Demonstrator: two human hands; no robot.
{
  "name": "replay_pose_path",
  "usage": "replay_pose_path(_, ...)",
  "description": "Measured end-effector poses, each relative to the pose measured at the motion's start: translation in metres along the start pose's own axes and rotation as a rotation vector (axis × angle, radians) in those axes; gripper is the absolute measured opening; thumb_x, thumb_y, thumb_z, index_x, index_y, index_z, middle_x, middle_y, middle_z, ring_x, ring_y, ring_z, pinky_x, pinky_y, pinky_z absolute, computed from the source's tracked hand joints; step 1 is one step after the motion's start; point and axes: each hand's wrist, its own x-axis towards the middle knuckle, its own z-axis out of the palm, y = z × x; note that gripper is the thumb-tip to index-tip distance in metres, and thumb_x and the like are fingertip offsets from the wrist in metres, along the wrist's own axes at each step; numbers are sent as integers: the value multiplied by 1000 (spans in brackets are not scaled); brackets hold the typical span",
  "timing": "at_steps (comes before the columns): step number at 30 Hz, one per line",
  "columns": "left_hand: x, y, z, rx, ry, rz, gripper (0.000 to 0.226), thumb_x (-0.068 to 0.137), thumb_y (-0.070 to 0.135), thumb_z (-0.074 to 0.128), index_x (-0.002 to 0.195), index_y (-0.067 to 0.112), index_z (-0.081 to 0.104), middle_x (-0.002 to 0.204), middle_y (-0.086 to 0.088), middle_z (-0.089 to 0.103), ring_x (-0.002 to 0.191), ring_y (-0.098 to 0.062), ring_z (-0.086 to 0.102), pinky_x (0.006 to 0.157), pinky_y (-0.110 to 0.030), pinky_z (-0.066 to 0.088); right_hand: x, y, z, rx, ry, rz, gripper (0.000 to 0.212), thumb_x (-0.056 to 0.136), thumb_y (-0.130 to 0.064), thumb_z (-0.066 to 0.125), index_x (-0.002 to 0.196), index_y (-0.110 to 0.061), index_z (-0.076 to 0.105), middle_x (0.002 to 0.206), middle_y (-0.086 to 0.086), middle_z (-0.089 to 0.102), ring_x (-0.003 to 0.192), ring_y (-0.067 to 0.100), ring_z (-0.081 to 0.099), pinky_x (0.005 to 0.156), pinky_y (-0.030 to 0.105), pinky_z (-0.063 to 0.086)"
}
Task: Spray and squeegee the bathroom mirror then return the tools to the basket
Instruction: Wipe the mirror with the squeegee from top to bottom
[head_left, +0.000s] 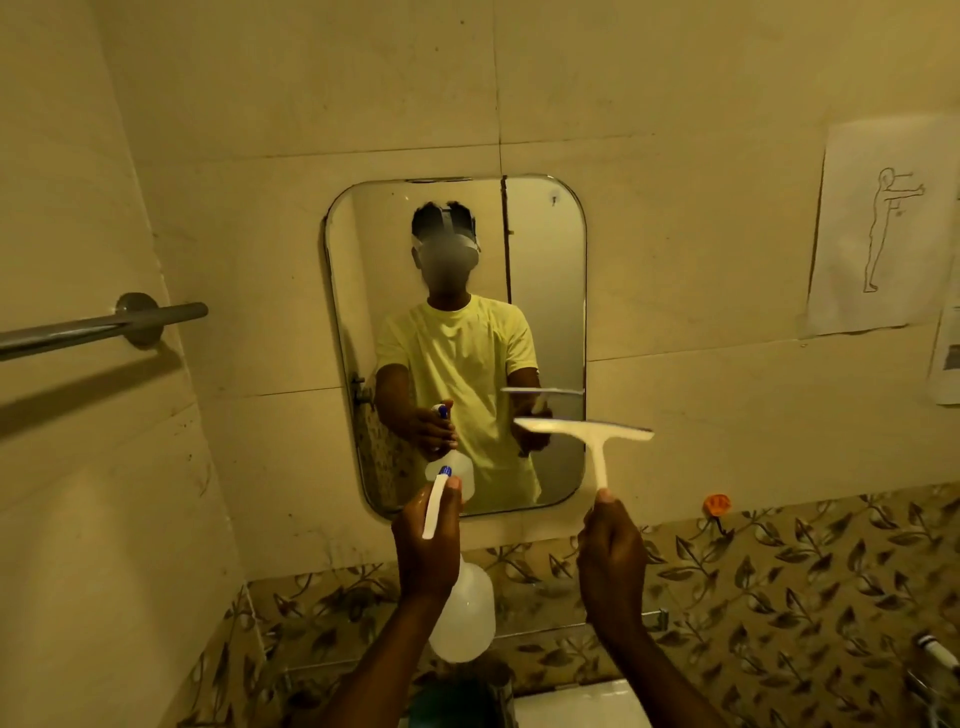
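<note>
left hand (427, 540) fingers closed on bottle (462, 618), 7 o'clock of mirror (545, 291) | right hand (613, 561) fingers closed on squeegee (592, 434) handle, blade at 5 o'clock

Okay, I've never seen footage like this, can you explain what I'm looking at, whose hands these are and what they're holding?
This is one picture from a camera worn on a person's head, looking forward and down, so the two arms reaching in from below are the wearer's own. The left hand grips a translucent white plastic spray bottle aimed at the rounded rectangular wall mirror. The right hand holds up a white T-shaped squeegee by its handle. The mirror reflects the same person. A metal towel bar is on the left wall.
</note>
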Motion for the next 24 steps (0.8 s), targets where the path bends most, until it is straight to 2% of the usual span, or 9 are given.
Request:
replay_pose_path(3,14,23,14,-44,-39,-4,49,91,60,52,85,15,72,73,4,72,71,-6,68,59,-13,51,30,-33,-5,26,41,-50,57,103,-61,35,76,-15,56,63,16,58,56,41,56,50,51,50)
replay_pose_path(6,34,46,29,-84,1,22,46,91,56,53,89,14,73,69,9,69,70,-2,67,60,-9,48,51,-52,-9,36,54,-62,52,109,-54,36,78,-16,56,63,11,57,55,32,52,54,55,52)
replay_pose_path(10,65,70,41,-84,136,77,32,99,36,61,103,6,72,84,0,72,78,-7,70,63,-7,51,57,-63,-16,51,56,-69,52,109,-53,36,76,-19,55,61,6,55,54,25,52,54,50,52)
replay_pose_path(12,81,80,40,-56,190,119,25,99,33,61,105,10,71,87,0,72,81,-3,70,65,-6,52,55,-63,-19,64,50,-55,53,109,-54,36,76,-17,55,61,5,54,54,25,51,53,45,49)
replay_pose_path(16,104,89,30,89,160,159,40,98,41,60,117,6,68,105,-11,73,91,-18,71,77,-28,62,48,-58,-20,69,47,-33,54,109,-54,37,74,-18,55,60,9,55,52,24,51,53,39,46)
replay_pose_path(19,99,81,22,131,208,91,29,97,38,65,105,11,73,86,-2,73,68,-4,66,59,-18,58,44,-56,-17,71,34,-15,54,109,-54,37,73,-19,56,60,9,57,50,22,52,51,38,47)
replay_pose_path(20,94,75,17,141,193,82,24,96,37,66,100,14,73,80,1,71,65,-2,65,58,-18,56,43,-56,-16,71,29,-9,53,109,-54,37,73,-20,56,60,8,57,48,20,52,50,37,47)
replay_pose_path(22,81,56,7,143,140,32,16,96,37,66,88,23,70,73,2,70,66,-5,66,60,-26,57,42,-55,-14,70,18,-3,54,109,-55,37,73,-21,57,59,6,58,46,16,52,47,34,46)
replay_pose_path(24,64,34,-2,153,113,-97,25,95,41,68,73,28,65,65,3,68,59,-7,67,55,-30,57,39,-52,-13,77,13,0,54,109,-55,37,73,-20,57,58,5,57,44,13,51,45,31,45)
